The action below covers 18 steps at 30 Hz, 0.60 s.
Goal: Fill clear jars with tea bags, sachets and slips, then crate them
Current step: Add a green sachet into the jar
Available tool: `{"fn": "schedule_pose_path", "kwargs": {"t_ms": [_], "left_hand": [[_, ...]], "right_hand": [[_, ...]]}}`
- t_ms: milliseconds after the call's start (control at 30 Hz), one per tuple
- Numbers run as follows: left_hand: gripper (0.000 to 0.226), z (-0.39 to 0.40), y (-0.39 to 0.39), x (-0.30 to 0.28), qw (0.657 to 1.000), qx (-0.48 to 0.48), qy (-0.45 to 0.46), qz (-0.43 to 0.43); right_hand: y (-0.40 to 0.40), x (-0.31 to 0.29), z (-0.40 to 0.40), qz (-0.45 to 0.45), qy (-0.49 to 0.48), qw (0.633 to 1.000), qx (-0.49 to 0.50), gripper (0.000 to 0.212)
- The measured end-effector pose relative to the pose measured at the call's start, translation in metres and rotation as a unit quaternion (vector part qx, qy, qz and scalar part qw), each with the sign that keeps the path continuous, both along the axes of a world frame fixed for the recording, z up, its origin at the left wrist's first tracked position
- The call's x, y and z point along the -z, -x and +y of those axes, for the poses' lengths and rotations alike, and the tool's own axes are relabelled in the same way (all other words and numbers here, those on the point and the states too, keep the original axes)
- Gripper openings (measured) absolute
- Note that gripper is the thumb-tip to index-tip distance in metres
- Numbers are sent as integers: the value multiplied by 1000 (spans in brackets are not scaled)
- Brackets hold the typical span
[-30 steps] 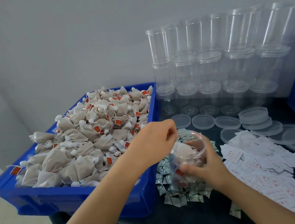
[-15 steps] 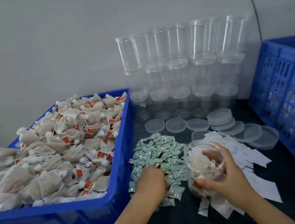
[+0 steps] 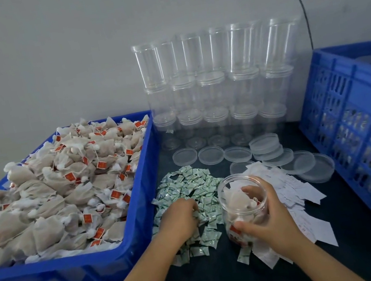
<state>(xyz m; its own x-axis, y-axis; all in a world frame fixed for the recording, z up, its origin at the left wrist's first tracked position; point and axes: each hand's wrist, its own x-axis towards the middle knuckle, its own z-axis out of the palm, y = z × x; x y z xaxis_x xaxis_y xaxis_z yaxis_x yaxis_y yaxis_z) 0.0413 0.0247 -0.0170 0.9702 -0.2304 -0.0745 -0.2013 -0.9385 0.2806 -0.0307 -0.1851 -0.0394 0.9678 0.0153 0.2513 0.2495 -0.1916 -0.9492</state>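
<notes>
Clear jar (image 3: pixel 244 206) of tea bags is gripped by right hand (image 3: pixel 269 222) | sachets (image 3: pixel 192 188) are touched by left hand (image 3: pixel 179 217), fingers curled, grip unclear.

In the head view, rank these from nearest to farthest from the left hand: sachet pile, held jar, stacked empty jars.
From the left hand:
1. Sachet pile, under its fingers.
2. Held jar, just to its right, gripped by the right hand.
3. Stacked empty jars, back against the wall.

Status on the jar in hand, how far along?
Done: tea bags sit in the jar. In hand: right hand grips it, left hand reaches into the green sachets. Left: slips, a lid, then the crate.
</notes>
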Motion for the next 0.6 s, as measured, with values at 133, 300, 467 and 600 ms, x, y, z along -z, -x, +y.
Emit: {"fn": "schedule_pose_path", "kwargs": {"t_ms": [133,300,467,600], "left_hand": [[29,4,0,2,999,3,34,-19],[27,1,5,-10,991,6,111,-69],[15,-16,19,-56,937,2,285,-201],[10,-38,39,-91,890,157,336,-266]], "right_hand": [[-7,1,6,-5,6,1000,0,95],[-12,-5,7,-4,-22,999,28,94],[-8,-12,1,-1,-19,999,26,95],[-3,-16,-2,-6,-16,1000,27,101]]}}
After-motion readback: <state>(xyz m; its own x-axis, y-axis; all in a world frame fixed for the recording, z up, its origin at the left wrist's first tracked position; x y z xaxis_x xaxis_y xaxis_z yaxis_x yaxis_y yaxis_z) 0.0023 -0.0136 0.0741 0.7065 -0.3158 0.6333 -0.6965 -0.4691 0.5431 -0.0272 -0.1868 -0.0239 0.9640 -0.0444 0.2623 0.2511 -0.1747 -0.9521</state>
